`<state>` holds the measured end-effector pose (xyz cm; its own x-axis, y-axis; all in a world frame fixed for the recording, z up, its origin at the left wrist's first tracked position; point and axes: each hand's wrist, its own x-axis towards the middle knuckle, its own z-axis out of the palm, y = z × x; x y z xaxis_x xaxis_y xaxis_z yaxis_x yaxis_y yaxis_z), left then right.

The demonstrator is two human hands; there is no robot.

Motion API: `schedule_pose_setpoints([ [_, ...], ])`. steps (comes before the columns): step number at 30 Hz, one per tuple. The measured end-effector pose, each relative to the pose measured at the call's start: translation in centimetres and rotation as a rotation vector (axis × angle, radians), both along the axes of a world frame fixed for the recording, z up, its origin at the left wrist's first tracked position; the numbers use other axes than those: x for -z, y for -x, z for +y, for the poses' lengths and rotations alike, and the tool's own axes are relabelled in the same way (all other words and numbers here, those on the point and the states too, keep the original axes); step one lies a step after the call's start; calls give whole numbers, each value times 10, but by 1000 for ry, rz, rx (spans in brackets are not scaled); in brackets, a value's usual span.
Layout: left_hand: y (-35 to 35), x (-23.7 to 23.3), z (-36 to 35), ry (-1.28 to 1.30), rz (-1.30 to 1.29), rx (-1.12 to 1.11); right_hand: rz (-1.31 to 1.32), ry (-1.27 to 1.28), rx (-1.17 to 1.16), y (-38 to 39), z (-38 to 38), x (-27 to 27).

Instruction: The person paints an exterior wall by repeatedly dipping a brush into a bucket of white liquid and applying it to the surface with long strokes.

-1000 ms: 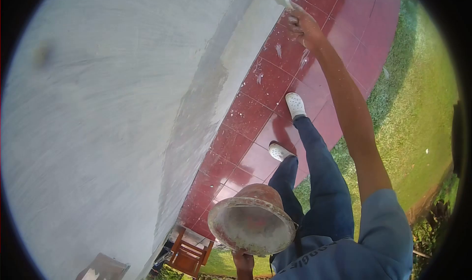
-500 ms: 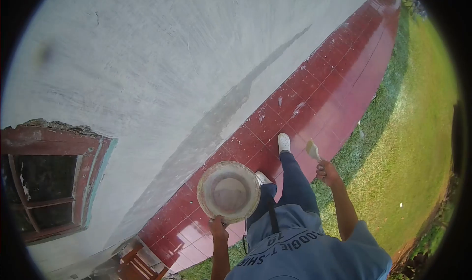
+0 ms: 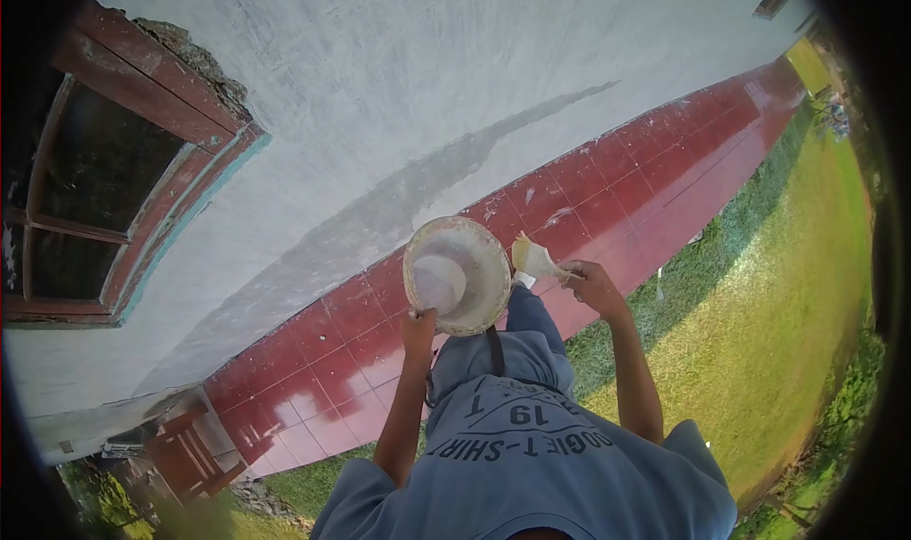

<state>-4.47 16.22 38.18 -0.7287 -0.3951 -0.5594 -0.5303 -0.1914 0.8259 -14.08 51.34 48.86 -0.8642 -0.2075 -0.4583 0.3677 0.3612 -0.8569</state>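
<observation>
— Starting with the bucket [image 3: 491, 267]: held where?

— Just ahead of the left hand [image 3: 419, 327], mouth upward. Gripped at the near rim by the left fingers.

— Showing anything inside?

— Showing a pale round patch [image 3: 438, 282] at the bottom, just beyond the left fingertips. Can't tell whether mix or bare base.

— And in the right hand [image 3: 598, 288]?

— Grasping a flat, pale tool [image 3: 537, 259] by its narrow end, fingers bent around it. Pointing leftward from those fingers to the bucket's rim, yellowish along the far edge. Can't tell whether touching the rim, nor whether brush or scraper.

— And nearer than the fingers?

— Wearing a blue-grey, lettered T-shirt [image 3: 569, 483], seen between the forearms; also blue trousers [image 3: 534, 320], just left of the right fingers.

— Looking farther out?

— Seeing red tiles [image 3: 607, 203] beyond both sets of fingers, speckled white. Past those, a pale wall [image 3: 361, 94], streaked with a darker grey band [image 3: 399, 191] ahead of the left fingers.

— Toward the edges?

— Spotting a red-framed window [image 3: 114, 170] well left of the left fingers, a wooden chair [image 3: 185, 455] low on that same side, and grass [image 3: 740, 350] to the right of the right fingers.
</observation>
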Motion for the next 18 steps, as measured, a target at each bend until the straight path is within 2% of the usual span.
schedule_pose_setpoints([
  [1, 0, 0, 7, -21, 32, 9, 168, -68, -107, 3, -9, -8],
  [5, 3, -15, 32, -62, 46, -66, 140, -255, -274, 11, -39, -29],
  [8, 0, -24, 40, 39, 31, 31, 255, -359, -393, 14, -58, -18],
  [10, -1, -32, 44, 157, 224, 73, 262, -563, -490, 19, -71, -7],
  [11, -1, -49, 43, 159, 226, 64, 267, -562, -498, 20, -77, -3],
  [13, 0, -86, 42, 98, 83, 185, 386, -552, -392, 19, -89, 6],
  [16, -7, -81, 37, 134, 106, 230, 433, -552, -340, 23, -96, 39],
  [18, -11, -78, 36, 116, 140, 221, 461, -556, -279, 19, -110, 32],
])
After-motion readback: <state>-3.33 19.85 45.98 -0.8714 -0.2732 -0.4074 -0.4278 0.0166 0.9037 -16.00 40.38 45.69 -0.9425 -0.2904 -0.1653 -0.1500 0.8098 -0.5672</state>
